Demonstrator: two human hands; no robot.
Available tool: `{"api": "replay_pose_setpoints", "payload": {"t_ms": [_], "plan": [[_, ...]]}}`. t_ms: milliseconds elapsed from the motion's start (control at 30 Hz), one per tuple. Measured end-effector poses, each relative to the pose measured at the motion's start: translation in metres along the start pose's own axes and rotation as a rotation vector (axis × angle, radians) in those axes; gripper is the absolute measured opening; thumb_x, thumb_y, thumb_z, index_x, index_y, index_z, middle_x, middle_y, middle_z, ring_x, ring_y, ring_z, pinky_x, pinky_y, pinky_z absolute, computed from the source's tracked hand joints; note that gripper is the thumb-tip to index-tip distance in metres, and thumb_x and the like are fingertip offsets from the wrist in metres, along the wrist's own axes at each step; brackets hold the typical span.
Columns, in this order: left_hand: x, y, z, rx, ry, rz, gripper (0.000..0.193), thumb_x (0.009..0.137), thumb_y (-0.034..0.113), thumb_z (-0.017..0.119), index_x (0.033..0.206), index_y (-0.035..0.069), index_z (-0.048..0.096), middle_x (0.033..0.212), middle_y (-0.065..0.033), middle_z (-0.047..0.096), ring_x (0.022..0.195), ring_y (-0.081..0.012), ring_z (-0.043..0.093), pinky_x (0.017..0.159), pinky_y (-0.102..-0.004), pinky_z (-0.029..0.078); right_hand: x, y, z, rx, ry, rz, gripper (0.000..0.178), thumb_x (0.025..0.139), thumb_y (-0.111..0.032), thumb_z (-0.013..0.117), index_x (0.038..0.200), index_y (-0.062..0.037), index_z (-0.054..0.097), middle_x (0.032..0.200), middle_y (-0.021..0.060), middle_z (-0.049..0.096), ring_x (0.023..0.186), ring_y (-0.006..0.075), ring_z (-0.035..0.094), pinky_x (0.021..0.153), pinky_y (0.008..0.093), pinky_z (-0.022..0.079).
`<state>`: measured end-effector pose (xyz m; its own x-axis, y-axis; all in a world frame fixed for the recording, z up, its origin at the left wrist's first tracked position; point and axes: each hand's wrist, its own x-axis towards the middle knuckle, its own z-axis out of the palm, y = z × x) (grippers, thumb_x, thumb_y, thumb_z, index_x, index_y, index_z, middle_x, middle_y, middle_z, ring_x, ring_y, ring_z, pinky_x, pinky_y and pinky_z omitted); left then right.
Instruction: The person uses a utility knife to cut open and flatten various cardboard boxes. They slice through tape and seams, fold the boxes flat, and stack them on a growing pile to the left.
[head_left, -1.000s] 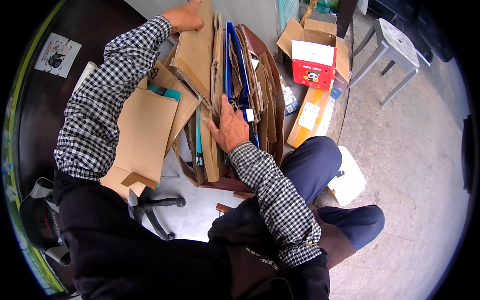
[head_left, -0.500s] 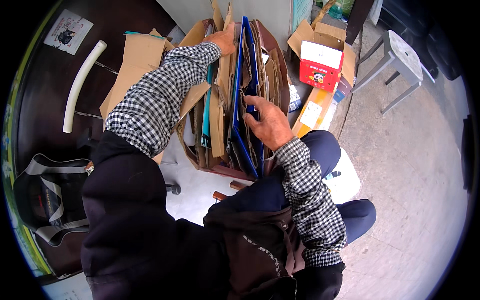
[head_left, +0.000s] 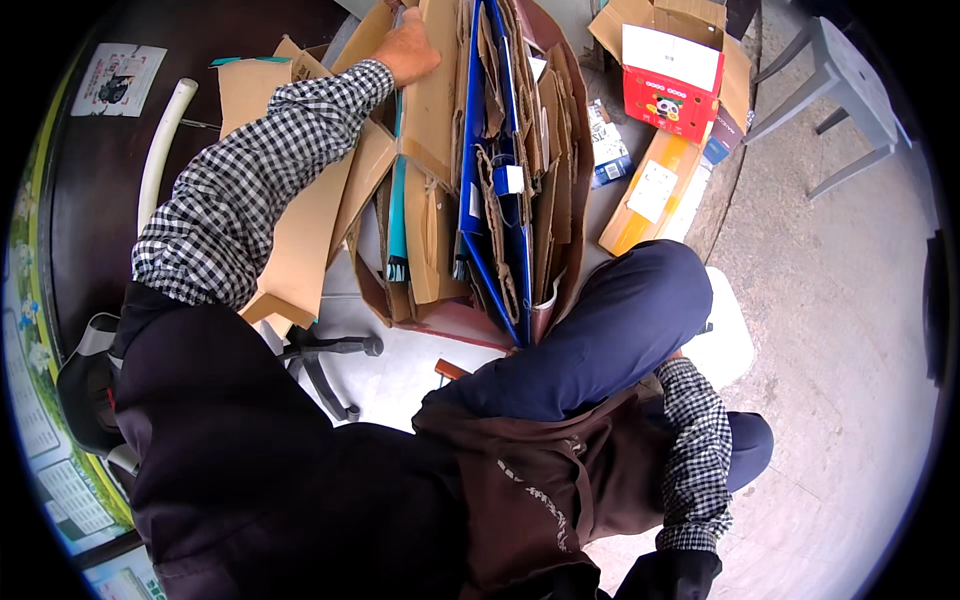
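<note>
My left hand (head_left: 406, 48) is at the far end of a flattened cardboard sheet (head_left: 430, 130) that stands on edge in a large bag. Its fingers are wrapped round the sheet's edge, though their tips are partly hidden. More folded cardboard (head_left: 552, 150) and blue panels (head_left: 477, 130) are packed upright in the dark red bag (head_left: 462, 325). My right hand (head_left: 676, 354) is down beside my right knee, almost wholly covered by the leg and sleeve, so its fingers do not show.
Opened cardboard (head_left: 300, 225) leans left of the bag, near a chair base (head_left: 335, 345) and a white curved handle (head_left: 165, 140). At the right stand a red box (head_left: 668, 108), an orange-and-brown carton (head_left: 645, 205), a grey stool (head_left: 845, 70) and a white seat (head_left: 725, 335).
My right hand has left the blue panels and dropped down beside my knee. My left hand stays at the cardboard, which now leans more to the left. The view has shifted.
</note>
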<state>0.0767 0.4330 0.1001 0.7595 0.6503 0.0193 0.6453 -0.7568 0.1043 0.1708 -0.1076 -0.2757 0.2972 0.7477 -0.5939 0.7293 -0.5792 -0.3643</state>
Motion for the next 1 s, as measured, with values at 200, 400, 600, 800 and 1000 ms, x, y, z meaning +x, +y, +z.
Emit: {"api": "replay_pose_setpoints", "payload": {"t_ms": [200,400,600,800,1000], "plan": [[-0.001,-0.002,0.033,0.147,0.118,0.052,0.057,0.089,0.018,0.061,0.13,-0.011,0.035,0.104,-0.0368,0.065,0.099,-0.0487,0.067,0.089,-0.0507,0.054,0.023,-0.005,-0.001,0.068,-0.021,-0.133,0.034,0.095,-0.016,0.06,0.126,-0.0025,0.061,0.112,0.0136,0.07,0.097,0.0285,0.067,0.084,0.0392,0.054],[-0.002,0.017,0.024,0.154,0.015,-0.193,0.055,0.094,0.024,0.055,0.134,-0.008,0.036,0.12,-0.0341,0.064,0.11,-0.0458,0.065,0.097,-0.0519,0.051,-0.013,-0.02,-0.094,0.441,0.594,-0.479,0.036,0.098,-0.011,0.054,0.132,-0.0007,0.059,0.114,0.0088,0.069,0.093,0.0221,0.066,0.082,0.0342,0.053],[-0.11,0.046,-0.003,-0.021,0.373,0.307,0.043,0.1,0.034,0.058,0.127,0.001,0.059,0.124,-0.0179,0.061,0.114,-0.0376,0.059,0.1,-0.0464,0.049,-0.072,-0.05,-0.117,1.309,0.507,-0.292,0.032,0.1,-0.019,0.058,0.126,-0.0012,0.063,0.101,0.0025,0.07,0.081,0.0091,0.062,0.068,0.0241,0.05],[-0.262,-0.031,-0.054,0.087,0.542,0.267,0.043,0.09,0.024,0.07,0.129,0.008,0.06,0.125,-0.0129,0.063,0.114,-0.0333,0.059,0.099,-0.0443,0.049,-0.098,-0.073,-0.11,1.448,0.651,-0.292,0.042,0.1,-0.021,0.061,0.138,-0.0023,0.057,0.116,0.0046,0.068,0.094,0.0114,0.065,0.075,0.0247,0.054],[-0.302,-0.224,-0.088,0.238,0.483,-0.268,0.087,0.083,0.049,0.076,0.149,0.006,0.04,0.14,-0.0222,0.054,0.128,-0.0365,0.053,0.11,-0.0441,0.042,-0.109,-0.081,-0.105,1.432,0.984,-0.219,0.035,0.102,-0.019,0.057,0.132,-0.0004,0.061,0.123,0.0093,0.066,0.104,0.0163,0.065,0.088,0.0306,0.054]]}}
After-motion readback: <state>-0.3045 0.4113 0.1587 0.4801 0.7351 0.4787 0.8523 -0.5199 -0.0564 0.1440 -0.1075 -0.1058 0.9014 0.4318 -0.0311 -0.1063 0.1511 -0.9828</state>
